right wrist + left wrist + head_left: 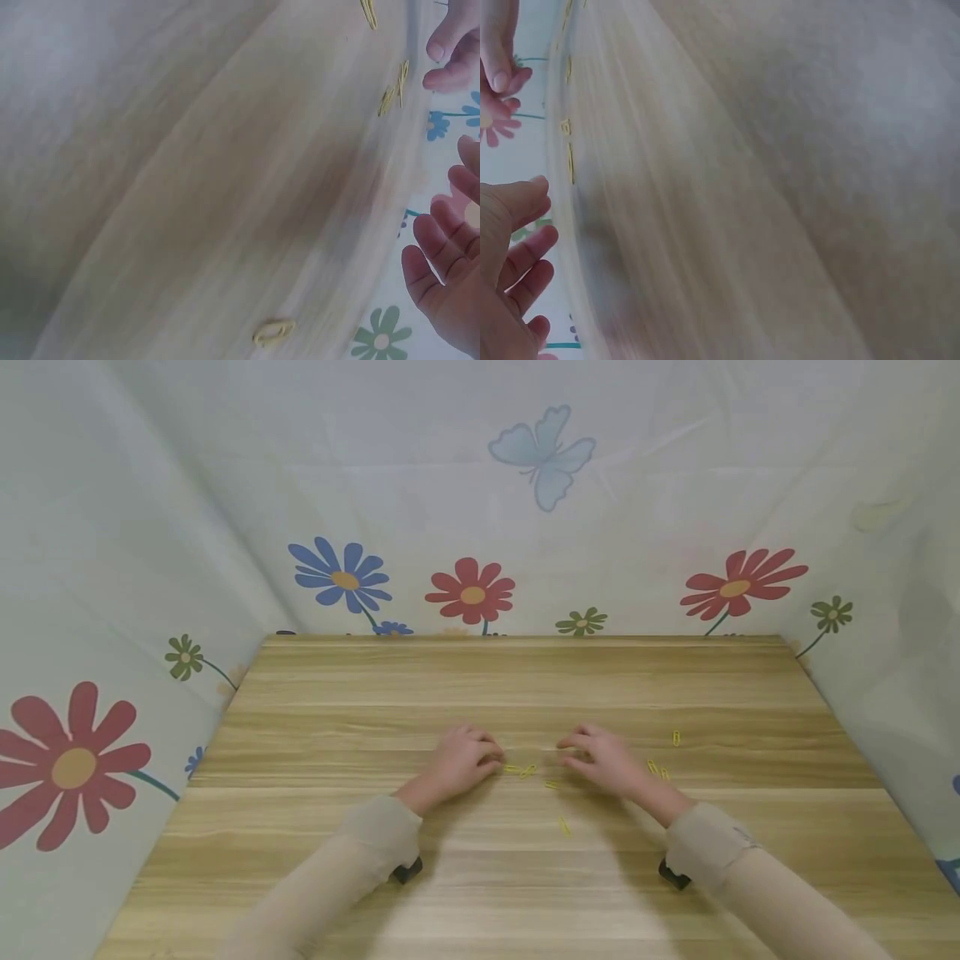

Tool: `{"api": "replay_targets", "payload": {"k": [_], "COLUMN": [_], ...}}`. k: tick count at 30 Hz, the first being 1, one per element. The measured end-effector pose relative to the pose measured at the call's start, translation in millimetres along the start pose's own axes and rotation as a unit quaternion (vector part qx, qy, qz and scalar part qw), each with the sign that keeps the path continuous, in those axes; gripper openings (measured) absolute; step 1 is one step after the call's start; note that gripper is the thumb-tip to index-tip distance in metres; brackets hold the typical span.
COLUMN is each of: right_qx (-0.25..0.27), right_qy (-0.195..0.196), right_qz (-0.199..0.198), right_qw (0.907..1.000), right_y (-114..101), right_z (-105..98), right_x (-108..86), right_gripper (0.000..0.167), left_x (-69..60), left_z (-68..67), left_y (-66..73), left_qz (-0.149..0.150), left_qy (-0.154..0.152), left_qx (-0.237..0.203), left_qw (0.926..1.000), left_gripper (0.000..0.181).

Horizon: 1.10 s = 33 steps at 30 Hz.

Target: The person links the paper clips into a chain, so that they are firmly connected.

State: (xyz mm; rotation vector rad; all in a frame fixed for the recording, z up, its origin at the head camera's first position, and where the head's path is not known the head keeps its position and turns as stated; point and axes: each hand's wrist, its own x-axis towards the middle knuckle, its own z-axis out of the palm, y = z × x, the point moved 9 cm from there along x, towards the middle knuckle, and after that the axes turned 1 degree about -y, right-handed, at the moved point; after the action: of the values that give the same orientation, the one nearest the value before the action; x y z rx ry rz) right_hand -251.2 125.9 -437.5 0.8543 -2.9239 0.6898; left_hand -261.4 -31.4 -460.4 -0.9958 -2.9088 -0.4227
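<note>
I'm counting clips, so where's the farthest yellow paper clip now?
In the head view, the farthest yellow clip lies on the wooden table, right of the right hand, just beyond two neighbouring clips.

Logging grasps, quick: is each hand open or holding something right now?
Left hand: open, nothing seen in it.
Right hand: open, nothing seen in it.

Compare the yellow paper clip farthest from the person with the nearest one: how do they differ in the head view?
The farthest paper clip lies to the right of the right hand; the nearest paper clip lies further left. The farthest paper clip points almost straight forward, but the nearest paper clip slants, its far end toward the left. Both are yellow and lie on the wood-grain table, untouched.
</note>
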Motion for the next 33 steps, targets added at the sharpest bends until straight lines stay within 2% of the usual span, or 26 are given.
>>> {"api": "replay_targets", "payload": {"k": [9,18,26,33], "right_qx": [0.014,0.026,0.041,0.031], "right_qy": [-0.028,-0.028,-0.041,-0.048], "right_qz": [-0.016,-0.037,-0.021,-0.005], "right_qw": [0.9994,0.9986,0.9981,0.9984], "right_y": [-8.9,-17.1,-18.0,-18.4], "right_z": [17.8,29.9,40.5,45.5], "right_x": [8.2,15.2,21.0,24.4], "right_gripper": [0.025,0.024,0.021,0.017], "left_x": [2.9,4.1,5.9,7.8], "left_z": [7.9,11.3,12.0,13.1], "left_y": [5.4,6.3,6.4,5.9], "left_qz": [0.006,0.003,-0.022,-0.038], "left_qy": [-0.004,-0.003,-0.005,-0.010], "left_qx": [0.001,0.004,0.006,0.004], "left_qw": [1.0000,1.0000,0.9997,0.9992], "left_gripper": [0.017,0.013,0.011,0.009]}}
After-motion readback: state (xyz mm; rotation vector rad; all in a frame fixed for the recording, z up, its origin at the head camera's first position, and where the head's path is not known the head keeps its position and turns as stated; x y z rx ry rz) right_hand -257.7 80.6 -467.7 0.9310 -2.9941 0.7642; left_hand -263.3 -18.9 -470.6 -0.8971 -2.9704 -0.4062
